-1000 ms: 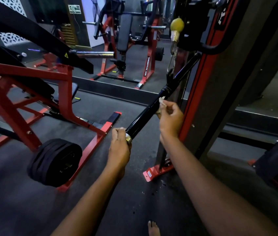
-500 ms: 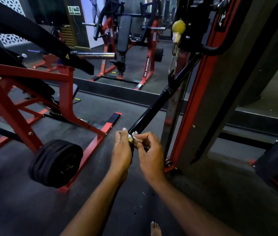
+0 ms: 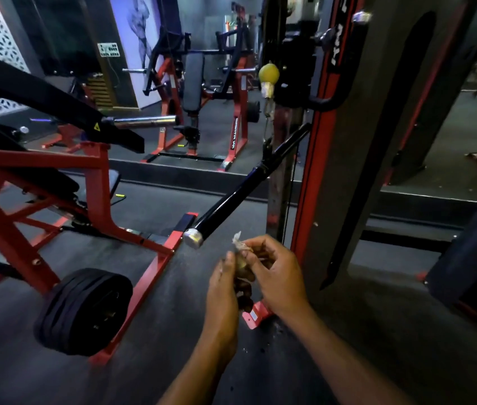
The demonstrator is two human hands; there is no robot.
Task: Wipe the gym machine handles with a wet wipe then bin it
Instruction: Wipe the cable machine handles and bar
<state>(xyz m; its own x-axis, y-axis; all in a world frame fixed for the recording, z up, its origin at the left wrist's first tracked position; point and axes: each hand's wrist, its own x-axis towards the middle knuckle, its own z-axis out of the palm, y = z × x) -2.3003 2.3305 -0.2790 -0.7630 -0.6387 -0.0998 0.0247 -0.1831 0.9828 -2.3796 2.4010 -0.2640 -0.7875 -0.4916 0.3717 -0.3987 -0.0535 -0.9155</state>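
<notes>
Both hands meet in front of the body: the right hand (image 3: 275,273) pinches a crumpled wet wipe (image 3: 238,244) and the left hand (image 3: 225,283) curls its fingers round it too. Just beyond, apart from both, hangs the black bar handle (image 3: 231,201), its silver end cap (image 3: 192,238) nearest, slanting up to the cable machine (image 3: 345,141).

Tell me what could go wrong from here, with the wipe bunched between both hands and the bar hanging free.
1. The black bar hangs from the cable with neither hand on it; it may swing toward the hands or the red upright.
2. The wet wipe is a small crumpled wad pinched between the left hand and right hand; a loose pinch could drop it on the dark floor.
3. No bin is in view, so binning means carrying it elsewhere.
</notes>
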